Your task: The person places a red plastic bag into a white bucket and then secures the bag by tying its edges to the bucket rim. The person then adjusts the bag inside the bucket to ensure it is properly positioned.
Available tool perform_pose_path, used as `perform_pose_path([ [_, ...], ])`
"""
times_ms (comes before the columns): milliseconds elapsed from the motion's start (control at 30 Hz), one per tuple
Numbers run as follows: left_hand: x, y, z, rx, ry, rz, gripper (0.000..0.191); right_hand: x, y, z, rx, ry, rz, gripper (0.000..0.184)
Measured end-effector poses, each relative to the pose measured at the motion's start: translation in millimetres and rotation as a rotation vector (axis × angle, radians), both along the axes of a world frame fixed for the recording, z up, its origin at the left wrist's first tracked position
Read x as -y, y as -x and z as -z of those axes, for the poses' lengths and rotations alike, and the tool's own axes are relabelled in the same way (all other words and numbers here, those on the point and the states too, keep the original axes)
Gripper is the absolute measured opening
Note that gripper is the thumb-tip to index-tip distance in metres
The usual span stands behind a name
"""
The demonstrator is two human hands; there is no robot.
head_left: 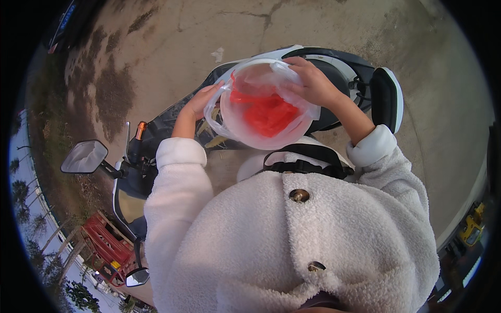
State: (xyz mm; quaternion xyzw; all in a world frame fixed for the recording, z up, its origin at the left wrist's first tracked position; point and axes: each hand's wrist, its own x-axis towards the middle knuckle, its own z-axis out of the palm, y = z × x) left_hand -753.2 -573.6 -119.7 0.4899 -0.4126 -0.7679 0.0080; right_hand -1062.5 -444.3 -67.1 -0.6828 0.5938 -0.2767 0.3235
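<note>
In front of me is a round whitish tub [250, 141], lined or wrapped with a thin translucent plastic bag [216, 124]. Crumpled red plastic [272, 115], probably another bag, lies inside it. My left hand [201, 101] holds the left side of the bag at the rim, its fingertips partly behind the film. On the far right of the rim, my right hand [313, 82] grips the gathered edge of the same bag. The tub is over a motor scooter [172, 111], between its handlebar and its seat [336, 78]; what supports its base is hidden.
A padded backrest [386, 99] stands behind the seat. To the left are a handlebar grip [136, 146] and a mirror [85, 156]. Stained concrete ground [188, 35] surrounds the scooter. A red truck [107, 238] is at lower left, a yellow vehicle [471, 229] at lower right.
</note>
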Motion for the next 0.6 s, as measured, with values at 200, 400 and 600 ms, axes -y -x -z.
perform_pose_path([
  [200,21.5,58.6,-39.8,-0.129,0.191,0.196,0.062,5.7,3.3,-1.2,0.332,-0.238,0.150,0.044],
  [400,31.6,119.1,-43.6,0.072,0.166,0.454,0.059,24.7,-1.7,-1.5,0.688,-0.296,0.303,0.040],
  [600,32.0,145.5,-35.7,0.120,0.192,0.600,0.052,30.0,-14.3,2.1,0.409,-0.269,0.298,0.040],
])
